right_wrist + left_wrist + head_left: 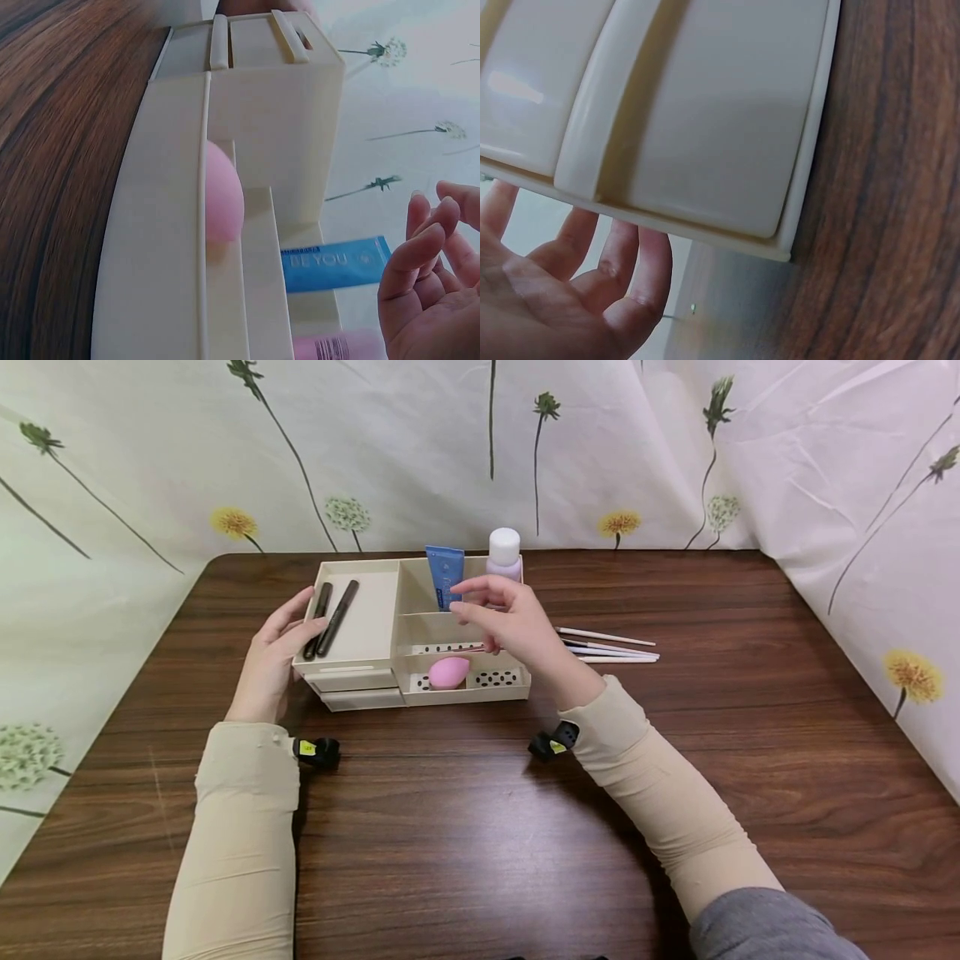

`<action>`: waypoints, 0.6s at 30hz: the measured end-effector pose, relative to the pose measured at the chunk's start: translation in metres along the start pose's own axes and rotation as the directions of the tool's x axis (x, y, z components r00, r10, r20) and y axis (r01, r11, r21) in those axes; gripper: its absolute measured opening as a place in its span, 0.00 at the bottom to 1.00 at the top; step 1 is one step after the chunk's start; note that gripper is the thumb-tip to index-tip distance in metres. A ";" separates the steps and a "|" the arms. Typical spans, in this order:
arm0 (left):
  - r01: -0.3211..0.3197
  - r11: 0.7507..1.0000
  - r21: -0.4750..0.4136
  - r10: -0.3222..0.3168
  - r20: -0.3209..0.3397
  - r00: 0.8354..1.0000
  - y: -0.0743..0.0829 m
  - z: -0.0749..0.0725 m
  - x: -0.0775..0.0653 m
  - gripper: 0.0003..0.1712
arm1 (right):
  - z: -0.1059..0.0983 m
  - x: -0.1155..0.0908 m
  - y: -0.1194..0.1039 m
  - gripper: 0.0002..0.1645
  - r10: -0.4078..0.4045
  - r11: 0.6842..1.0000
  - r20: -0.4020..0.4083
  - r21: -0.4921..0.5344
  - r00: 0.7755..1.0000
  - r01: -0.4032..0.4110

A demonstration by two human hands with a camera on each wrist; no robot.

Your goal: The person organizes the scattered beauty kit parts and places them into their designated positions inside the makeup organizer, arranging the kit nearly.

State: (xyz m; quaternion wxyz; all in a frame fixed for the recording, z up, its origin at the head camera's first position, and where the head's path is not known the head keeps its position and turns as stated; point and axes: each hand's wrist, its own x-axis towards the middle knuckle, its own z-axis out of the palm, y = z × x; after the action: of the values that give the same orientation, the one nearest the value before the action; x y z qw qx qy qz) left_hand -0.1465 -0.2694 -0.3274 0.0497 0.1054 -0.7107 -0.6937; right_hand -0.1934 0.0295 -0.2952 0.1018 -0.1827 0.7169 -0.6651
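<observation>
left hand (268, 653) is sitting at 9 o'clock of the cream organizer (372, 610) (clock centered on the organizer, head view). it's gripping the side: thumb is reaching over the top rim, fingers are lying along the outer wall. left wrist view is showing the fingertips going behind that edge.

two dark pens (337, 618) are lying side by side on the top tray, 9 to 10 o'clock, left thumb overlapping the nearer one; thumb contact with it: cannot tell. two drawer fronts (352, 679) are facing the person between 7 and 8.

blue tube (442, 564) is standing tilted in the back compartment at 1 o'clock. pink sponge (448, 673) is resting in the front row, about 5 o'clock, below the right hand.

right hand (517, 622) is hovering over the organizer's 3 o'clock half, fingers loosely bent, thumb and index a bit apart, nothing visibly held. fingertips are pointing toward 9, just beside the tube; touching or not, cannot tell.

white-capped bottle (504, 545) is standing in the back corner at 2, right hand partly covering it. several thin brushes (607, 637) are lying on the brown table (420, 827) at 3 o'clock, past the right hand, inner ends partly hidden.
</observation>
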 end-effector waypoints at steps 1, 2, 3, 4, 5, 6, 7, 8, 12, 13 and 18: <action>0.001 1.000 -0.004 -0.001 0.001 1.000 0.000 0.000 0.000 0.35 | -0.002 -0.001 0.000 0.20 -0.003 1.000 -0.004 -0.001 1.000 0.003; 0.001 1.000 -0.007 -0.001 0.003 1.000 0.000 0.000 0.000 0.35 | -0.005 -0.003 0.000 0.20 -0.005 1.000 -0.008 0.000 1.000 0.005; 0.001 1.000 -0.009 -0.001 0.004 1.000 0.000 0.000 0.000 0.35 | -0.007 -0.004 0.000 0.20 -0.010 1.000 -0.012 -0.002 1.000 0.010; 0.000 1.000 -0.013 0.000 0.004 1.000 0.001 0.000 0.000 0.35 | -0.009 -0.005 0.000 0.20 -0.013 1.000 -0.016 -0.002 1.000 0.013; -0.001 1.000 -0.015 0.001 0.005 1.000 0.001 0.000 0.000 0.35 | -0.011 -0.006 0.000 0.20 -0.016 1.000 -0.021 0.000 1.000 0.016; -0.003 1.000 -0.018 0.003 0.004 1.000 0.001 0.000 0.000 0.35 | -0.012 -0.007 0.000 0.20 -0.018 1.000 -0.024 0.003 1.000 0.018; -0.004 1.000 -0.019 0.004 0.003 1.000 0.001 0.000 -0.001 0.34 | -0.014 -0.007 0.000 0.20 -0.022 1.000 -0.027 0.003 0.999 0.022; -0.005 1.000 -0.019 0.005 0.001 1.000 0.001 0.000 -0.001 0.34 | -0.016 -0.008 0.000 0.20 -0.027 1.000 -0.031 0.006 0.999 0.027; -0.006 0.999 -0.033 0.006 0.002 1.000 0.000 0.000 -0.001 0.34 | -0.023 -0.012 -0.001 0.19 -0.044 0.999 -0.041 0.019 0.998 0.044; -0.006 0.999 -0.046 0.007 0.005 1.000 0.000 0.000 -0.001 0.34 | -0.024 -0.013 -0.001 0.19 -0.047 0.999 -0.043 0.017 0.998 0.048; -0.011 0.998 -0.066 0.012 0.008 1.000 0.000 0.000 -0.001 0.34 | -0.032 -0.018 -0.002 0.17 -0.048 0.999 -0.054 -0.004 0.997 0.048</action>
State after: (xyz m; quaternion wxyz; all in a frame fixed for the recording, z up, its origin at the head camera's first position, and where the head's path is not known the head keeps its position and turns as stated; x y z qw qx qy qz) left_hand -0.1453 -0.2687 -0.3270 0.0541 0.0967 -0.6882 -0.7170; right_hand -0.1895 0.0663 -0.2924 0.0664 -0.1819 0.7156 -0.6711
